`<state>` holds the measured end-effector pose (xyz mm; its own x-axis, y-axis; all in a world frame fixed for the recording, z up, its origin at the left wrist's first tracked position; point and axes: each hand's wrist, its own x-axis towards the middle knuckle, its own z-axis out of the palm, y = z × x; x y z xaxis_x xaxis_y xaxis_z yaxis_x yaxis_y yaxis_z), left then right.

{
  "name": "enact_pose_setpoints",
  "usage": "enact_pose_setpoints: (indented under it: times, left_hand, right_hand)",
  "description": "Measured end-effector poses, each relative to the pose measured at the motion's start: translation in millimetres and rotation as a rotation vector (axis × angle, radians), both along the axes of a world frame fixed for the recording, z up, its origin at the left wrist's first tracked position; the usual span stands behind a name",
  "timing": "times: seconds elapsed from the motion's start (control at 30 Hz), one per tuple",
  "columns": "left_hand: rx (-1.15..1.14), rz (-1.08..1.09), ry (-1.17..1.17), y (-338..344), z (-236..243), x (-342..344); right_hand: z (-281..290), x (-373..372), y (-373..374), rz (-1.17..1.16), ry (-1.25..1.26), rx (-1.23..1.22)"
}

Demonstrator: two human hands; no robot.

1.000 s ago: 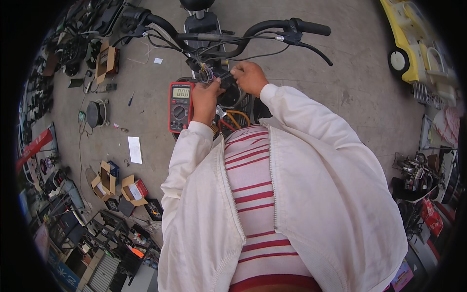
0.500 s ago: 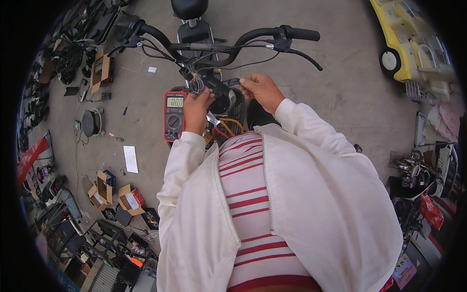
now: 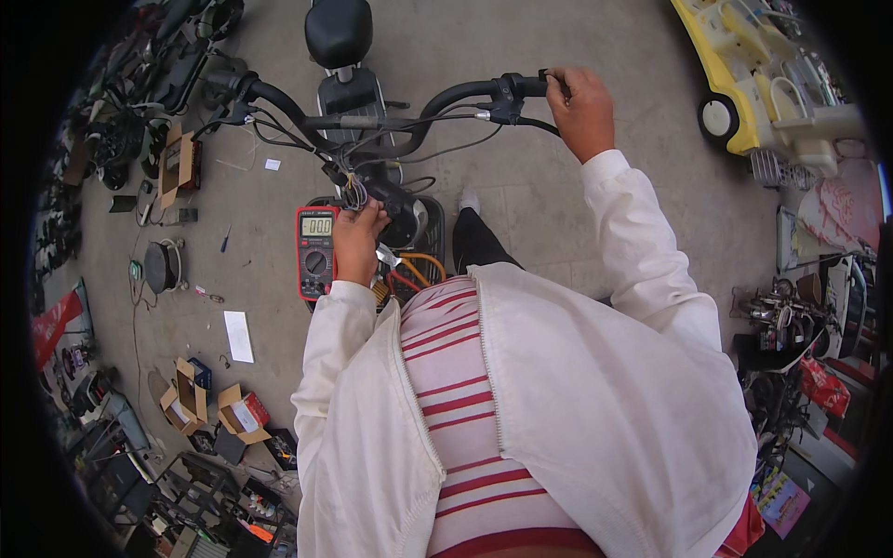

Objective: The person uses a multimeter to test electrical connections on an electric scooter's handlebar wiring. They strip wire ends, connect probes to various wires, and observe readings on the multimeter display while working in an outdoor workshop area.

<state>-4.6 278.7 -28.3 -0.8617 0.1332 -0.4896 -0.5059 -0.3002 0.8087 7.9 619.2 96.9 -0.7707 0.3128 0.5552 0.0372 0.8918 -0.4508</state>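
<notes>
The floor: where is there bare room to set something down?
Bare floor shows between the right hand and the yellow vehicle, and between the white sheet and left sleeve. Crowded: around the left hand, meter and wires, and the boxes.

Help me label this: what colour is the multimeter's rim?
Red rim, best seen in the head view.

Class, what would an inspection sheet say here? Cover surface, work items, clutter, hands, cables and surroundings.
Surface: bare concrete floor
Work items: handlebar; red-framed multimeter, digits on its display; bundle of thin wires
Clutter: open cardboard box, white sheet and slim blue tool on the floor
Hands: left hand beside the multimeter, fingertips near the wires, hold unclear; right hand around the right handlebar grip
Cables: thick orange cables near the person's waist; black cables looping from the handlebar
Surroundings: yellow vehicle at right; dark equipment at left
</notes>
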Motion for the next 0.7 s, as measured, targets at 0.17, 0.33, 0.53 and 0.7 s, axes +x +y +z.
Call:
enact_pose_setpoints:
  times: [0.17,0.33,0.53,0.7]
  left_hand:
    - [-0.008,-0.005,0.013,-2,1,1]
    - [0.003,-0.006,0.012,-4,-5,1]
    - [0.028,-0.023,0.004,-3,-4,1]
    - [0.085,-0.052,0.003,-4,3,1]
  right_hand:
    - [-13,-8,9,0.079,-0.035,0.259]
    - [-17,-10,14,0.142,-0.117,0.318]
    - [0,-4,10,0.13,-0.387,0.108]
    - [10,5,3,0.113,-0.291,0.061]
